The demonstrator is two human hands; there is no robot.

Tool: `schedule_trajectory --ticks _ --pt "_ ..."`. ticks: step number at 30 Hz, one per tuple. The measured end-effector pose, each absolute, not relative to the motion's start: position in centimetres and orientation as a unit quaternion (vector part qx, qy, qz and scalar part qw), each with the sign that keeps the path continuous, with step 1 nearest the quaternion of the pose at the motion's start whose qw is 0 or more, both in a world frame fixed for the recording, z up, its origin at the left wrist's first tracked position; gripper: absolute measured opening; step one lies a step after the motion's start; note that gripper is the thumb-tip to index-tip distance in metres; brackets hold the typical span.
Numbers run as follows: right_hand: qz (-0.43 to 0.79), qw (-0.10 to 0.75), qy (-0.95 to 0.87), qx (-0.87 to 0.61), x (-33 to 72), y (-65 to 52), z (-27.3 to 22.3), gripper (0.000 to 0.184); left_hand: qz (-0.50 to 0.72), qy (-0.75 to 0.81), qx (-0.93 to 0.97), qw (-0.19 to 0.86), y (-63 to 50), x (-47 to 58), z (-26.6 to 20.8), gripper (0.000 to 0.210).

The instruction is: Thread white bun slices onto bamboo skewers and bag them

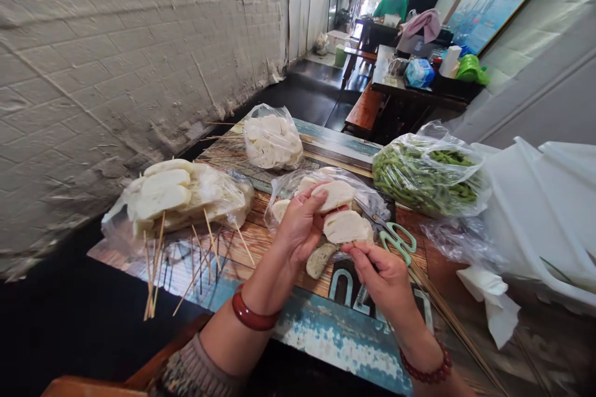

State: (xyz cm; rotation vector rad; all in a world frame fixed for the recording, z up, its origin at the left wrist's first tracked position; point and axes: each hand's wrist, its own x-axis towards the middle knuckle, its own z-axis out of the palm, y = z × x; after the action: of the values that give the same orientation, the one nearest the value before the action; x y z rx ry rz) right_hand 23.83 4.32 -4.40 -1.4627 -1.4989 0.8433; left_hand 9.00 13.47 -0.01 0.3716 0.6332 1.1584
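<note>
Being handled above the tabletop [326,322] are two pale pieces, an upper slice [333,195] and a lower slice [345,227], set close together between the hands. The upper slice is gripped by the left hand [300,220], with the thumb laid over its edge. Toward five o'clock from it, the right hand [382,270] is closed in a fingertip pinch beside the lower slice; what is pinched is too small to be told. Judged by the sticks [151,294] seen jutting from the bagged pile [186,195] at nine o'clock, a slice appears to be being fitted onto a stick; a steady left hold and a slow, straight push from the right would be called for.

At seven o'clock, a speckled piece [321,259] is seen just beside the lower slice. A plastic bag [375,201] is spread behind the slices at twelve, and scissors [399,240] are laid at four. Farther out, a second bagged pile [272,139] is placed at eleven, a bag of green strips [428,173] at two, white bins [535,211] at three, and loose sticks [447,313] and a crumpled tissue [491,301] between four and five. Well beyond, at one o'clock, a person in green [390,7] is seen.
</note>
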Motion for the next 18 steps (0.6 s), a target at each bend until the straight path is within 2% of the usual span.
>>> schedule_trajectory --ticks 8,18 --pt "0.350 0.434 -0.589 -0.584 23.71 4.62 -4.35 0.036 0.535 0.293 0.192 0.769 13.28 9.04 -0.03 0.047" --pt "0.344 0.438 -0.594 -0.580 23.71 4.63 -4.08 0.035 0.557 0.295 0.222 0.744 12.95 9.60 -0.23 0.046"
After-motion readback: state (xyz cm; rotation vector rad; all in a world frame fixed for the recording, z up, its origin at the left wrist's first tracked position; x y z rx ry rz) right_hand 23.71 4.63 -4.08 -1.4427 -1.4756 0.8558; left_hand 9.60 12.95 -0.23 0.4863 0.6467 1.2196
